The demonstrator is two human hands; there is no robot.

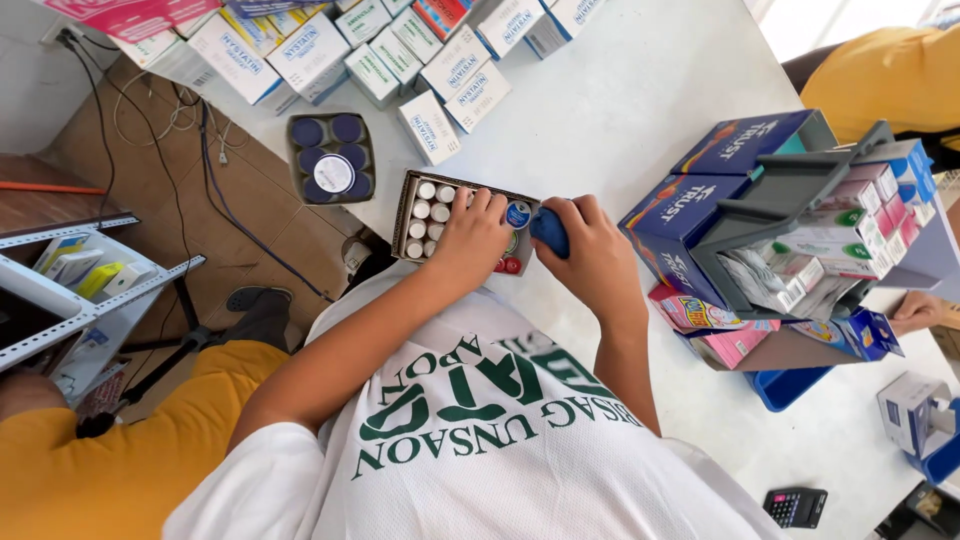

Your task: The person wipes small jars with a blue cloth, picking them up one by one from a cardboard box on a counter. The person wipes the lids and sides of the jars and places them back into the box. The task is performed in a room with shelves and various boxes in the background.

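A single head-worn camera looks steeply down from above the person's own chest, close enough that the white shirt [480,440] fills the lower frame. It faces out across the white table [640,90], the far edge at the top, the floor [250,210] at the left. With only this view, no area is shared.

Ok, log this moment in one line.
left hand: on tray of white-capped bottles | right hand: gripping blue item | surface: white table

White short-sleeved shirt [480,440] with green lettering
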